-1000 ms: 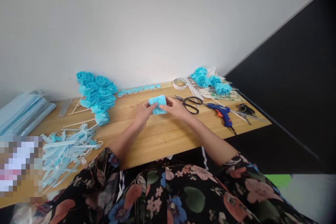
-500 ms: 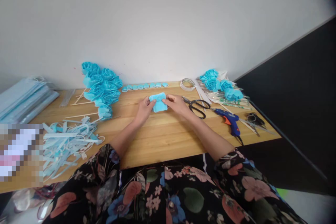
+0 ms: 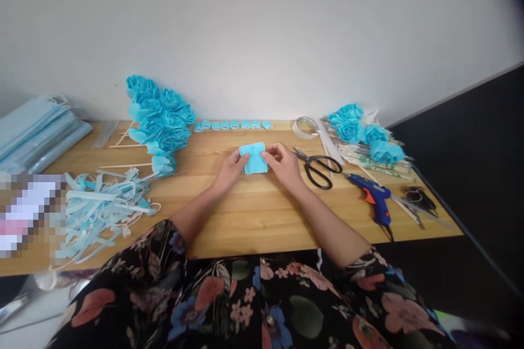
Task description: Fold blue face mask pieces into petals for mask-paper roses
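A small folded piece of light blue fabric (image 3: 254, 157) is held just above the wooden table (image 3: 254, 212), near its middle. My left hand (image 3: 231, 170) pinches its left edge with thumb and fingers. On the other side, my right hand (image 3: 284, 164) pinches the right edge the same way. Both forearms reach forward from flowered sleeves at the bottom of the view.
Black scissors (image 3: 319, 168) and a blue glue gun (image 3: 376, 200) lie right of my hands. Blue fabric roses on sticks (image 3: 158, 117) sit at the back left, more roses (image 3: 362, 133) at the back right. A row of small blue rolls (image 3: 233, 125), a tape roll (image 3: 302, 126), cut strips (image 3: 102, 210) and stacked masks (image 3: 36, 133) surround them.
The view has swung so the table sits more level and centred. Both hands keep hold of the blue piece and have shifted slightly right in the picture.
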{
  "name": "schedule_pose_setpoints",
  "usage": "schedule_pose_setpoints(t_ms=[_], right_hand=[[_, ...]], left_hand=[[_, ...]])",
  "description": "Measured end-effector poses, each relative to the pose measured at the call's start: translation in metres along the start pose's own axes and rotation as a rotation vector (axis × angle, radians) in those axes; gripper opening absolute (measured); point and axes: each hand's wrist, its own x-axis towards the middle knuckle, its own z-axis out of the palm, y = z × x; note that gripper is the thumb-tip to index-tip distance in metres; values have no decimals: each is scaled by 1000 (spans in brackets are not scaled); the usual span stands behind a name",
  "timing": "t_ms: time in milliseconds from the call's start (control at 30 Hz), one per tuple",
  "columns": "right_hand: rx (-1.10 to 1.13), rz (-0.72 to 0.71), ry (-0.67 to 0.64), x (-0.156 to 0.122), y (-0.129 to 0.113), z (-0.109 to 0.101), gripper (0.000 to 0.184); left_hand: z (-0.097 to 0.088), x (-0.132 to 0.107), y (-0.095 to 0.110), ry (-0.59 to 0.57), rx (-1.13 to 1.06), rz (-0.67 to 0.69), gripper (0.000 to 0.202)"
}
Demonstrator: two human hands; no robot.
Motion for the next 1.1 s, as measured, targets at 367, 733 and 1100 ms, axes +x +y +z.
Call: schedule_pose_setpoints(t_ms=[367,733,1100], right_hand=[[-3,-48,56,-1,1,0,22],[418,-34,104,2,-3,-16,28],[463,63,-337,-9,-22,-14,46]], left_hand=[[-1,-3,-2,-8,-80,-39,61],[-2,-2,-4,59,-57,-8,52],[-1,-4,2,23,36,-2,47]])
